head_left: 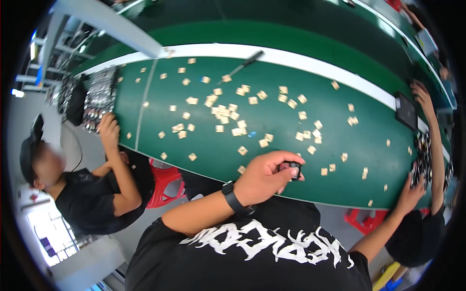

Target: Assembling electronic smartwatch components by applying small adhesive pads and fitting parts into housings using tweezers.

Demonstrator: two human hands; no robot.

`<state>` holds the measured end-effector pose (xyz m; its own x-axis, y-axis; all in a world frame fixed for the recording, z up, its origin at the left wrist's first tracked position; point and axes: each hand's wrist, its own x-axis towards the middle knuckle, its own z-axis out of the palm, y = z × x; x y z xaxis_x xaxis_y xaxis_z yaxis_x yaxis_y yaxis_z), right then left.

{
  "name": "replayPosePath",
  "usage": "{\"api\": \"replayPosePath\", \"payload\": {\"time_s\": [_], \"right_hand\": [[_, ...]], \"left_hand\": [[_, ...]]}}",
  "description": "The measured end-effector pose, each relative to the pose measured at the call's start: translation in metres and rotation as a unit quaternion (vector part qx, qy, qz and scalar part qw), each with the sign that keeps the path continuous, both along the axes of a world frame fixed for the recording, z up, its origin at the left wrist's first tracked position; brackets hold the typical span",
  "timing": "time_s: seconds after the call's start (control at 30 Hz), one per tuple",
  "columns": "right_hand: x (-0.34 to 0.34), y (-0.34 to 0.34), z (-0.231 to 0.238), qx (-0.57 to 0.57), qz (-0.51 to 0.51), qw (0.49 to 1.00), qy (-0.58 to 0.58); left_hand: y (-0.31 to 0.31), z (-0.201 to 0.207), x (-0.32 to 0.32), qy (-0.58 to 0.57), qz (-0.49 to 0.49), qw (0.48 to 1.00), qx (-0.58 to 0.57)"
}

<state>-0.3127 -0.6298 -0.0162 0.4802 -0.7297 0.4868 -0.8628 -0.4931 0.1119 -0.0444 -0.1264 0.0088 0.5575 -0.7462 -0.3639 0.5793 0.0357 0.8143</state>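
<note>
My left hand (264,178) is closed over the near edge of the green table, its thumb and fingers gripping a small black device (291,169) with some reddish detail on its face. The exact kind of device is too small to tell. Out to the far right, my right hand (410,196) reaches to a pile of small black parts (421,157), its fingers apart at the pile's near edge. Small square tan pieces (223,114) lie scattered over the green tabletop (194,140), thickest left of the middle.
A black-handled screwdriver (252,58) lies by the white back rail (310,63). A black tray (406,111) stands at the right. One co-worker (92,189) sits left, beside rows of dark shiny parts (99,97); another's hand (422,97) is far right. Red stools (165,182) stand below.
</note>
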Motion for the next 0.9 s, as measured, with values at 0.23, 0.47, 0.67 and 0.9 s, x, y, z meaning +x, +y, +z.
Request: {"api": "replayPosePath", "payload": {"time_s": [0.23, 0.47, 0.67, 0.9], "right_hand": [[-0.018, -0.048, -0.023, 0.035, 0.113, 0.993, 0.019], [-0.007, -0.036, -0.02, 0.014, 0.135, 0.991, -0.004], [-0.019, -0.035, -0.021, -0.042, 0.209, 0.976, -0.037], [0.002, 0.014, -0.002, -0.058, 0.277, 0.956, -0.072]], "left_hand": [[0.032, 0.009, 0.001, -0.054, 0.115, 0.992, 0.029], [0.09, 0.009, 0.037, -0.072, 0.312, 0.941, 0.11], [0.213, -0.026, 0.117, -0.372, 0.459, 0.727, 0.35], [0.316, -0.031, 0.187, -0.475, 0.379, 0.557, 0.566]]}}
